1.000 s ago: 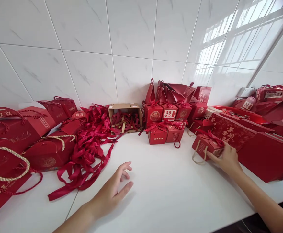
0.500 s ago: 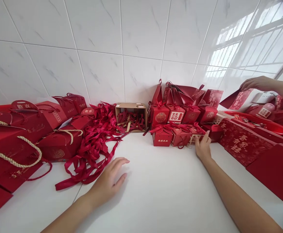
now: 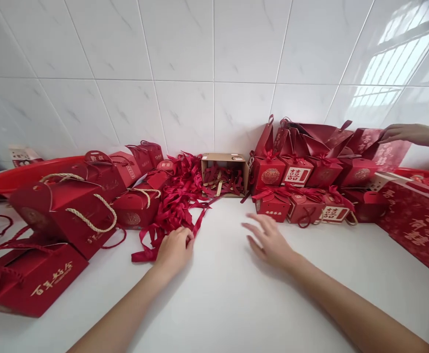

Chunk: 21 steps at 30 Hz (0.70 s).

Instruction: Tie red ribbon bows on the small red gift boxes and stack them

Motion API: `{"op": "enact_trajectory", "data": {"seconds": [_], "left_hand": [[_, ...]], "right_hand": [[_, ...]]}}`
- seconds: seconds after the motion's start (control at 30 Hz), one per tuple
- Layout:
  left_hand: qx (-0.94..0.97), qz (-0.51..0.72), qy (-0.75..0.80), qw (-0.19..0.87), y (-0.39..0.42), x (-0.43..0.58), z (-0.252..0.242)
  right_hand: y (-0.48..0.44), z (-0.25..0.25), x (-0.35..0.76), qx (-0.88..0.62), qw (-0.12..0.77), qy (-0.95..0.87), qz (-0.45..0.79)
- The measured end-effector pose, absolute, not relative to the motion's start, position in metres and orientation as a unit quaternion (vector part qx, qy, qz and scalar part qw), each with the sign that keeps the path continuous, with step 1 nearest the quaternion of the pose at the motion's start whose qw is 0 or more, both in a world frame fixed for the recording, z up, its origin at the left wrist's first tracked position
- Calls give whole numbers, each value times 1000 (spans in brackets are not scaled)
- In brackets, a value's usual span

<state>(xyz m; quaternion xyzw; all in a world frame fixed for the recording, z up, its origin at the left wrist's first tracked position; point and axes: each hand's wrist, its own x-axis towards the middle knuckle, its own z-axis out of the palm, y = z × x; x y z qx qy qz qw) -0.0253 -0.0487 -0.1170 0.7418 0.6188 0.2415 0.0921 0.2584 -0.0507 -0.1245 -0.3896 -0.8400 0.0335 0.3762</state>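
Note:
My left hand (image 3: 175,251) has its fingers curled at the near edge of a heap of dark red ribbons (image 3: 179,208). A loose red ribbon (image 3: 199,223) runs down to its fingertips, and the fingers look closed on it. Slightly blurred, my right hand (image 3: 269,242) hovers over the white table with fingers apart and nothing in it. Just beyond it stands a row of small red gift boxes (image 3: 271,210) tied with ribbon bows.
An opened cardboard box (image 3: 225,158) holds red and gold strips. Red boxes with rope handles (image 3: 62,279) crowd the left, by a red tray (image 3: 26,174). At right, another person's hand (image 3: 416,133) touches red packaging above large red boxes (image 3: 416,220).
The view has swung left. My right hand has left the small boxes and come toward the middle. My left hand has moved to the ribbons and curled its fingers.

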Motion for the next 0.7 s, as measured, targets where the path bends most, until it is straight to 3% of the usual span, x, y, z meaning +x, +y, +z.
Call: {"op": "enact_trajectory", "data": {"seconds": [0.07,0.37,0.5,0.7], "left_hand": [[759,249,592,110,-50,-24,-114],[770,309,533,167,-60,-17,-105],[786,286,512,194,-64,-11,-106],[790,270,506,217,-67,-6,-105]], "right_hand": [[-49,-120,214,-354,373,-821,249],[-26,-118,136,-388,420,-584,577],[-28,-108,152,-361,465,-475,654],[-13,-103,176,-360,549,-343,672]]}}
